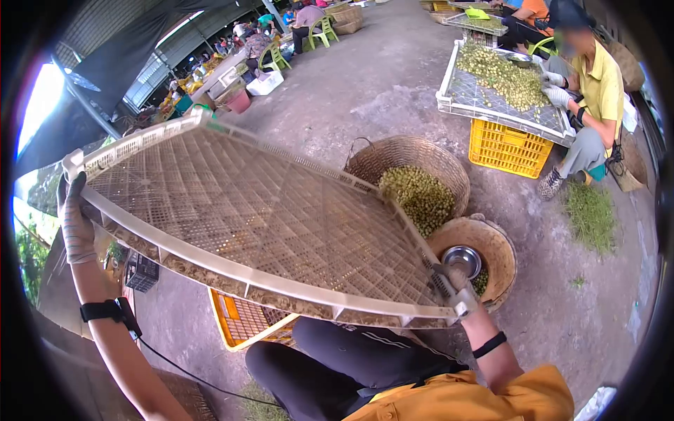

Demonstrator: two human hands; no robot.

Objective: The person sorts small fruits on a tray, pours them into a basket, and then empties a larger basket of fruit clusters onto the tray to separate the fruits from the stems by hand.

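A large pale plastic mesh tray (260,210) is held up in front of me, tilted, with dirt along its near rim. My left hand (74,221), in a striped glove, grips its left corner. At the opposite end, my right hand (460,279) is closed on the right corner; its fingers are partly hidden by the rim. No produce lies on the mesh. Just beyond the tray's right side stands a wicker basket (446,165) with small green round fruits (418,200). Beside my right hand is another basket (500,263) holding a metal bowl (463,258).
Under the tray sits an orange crate (239,323). To the right, a person in a yellow shirt (600,77) handles fruits on a tray table (449,98) over a yellow crate (509,147). Green stems (590,217) lie on the floor. Other people and green chairs (324,31) are farther back.
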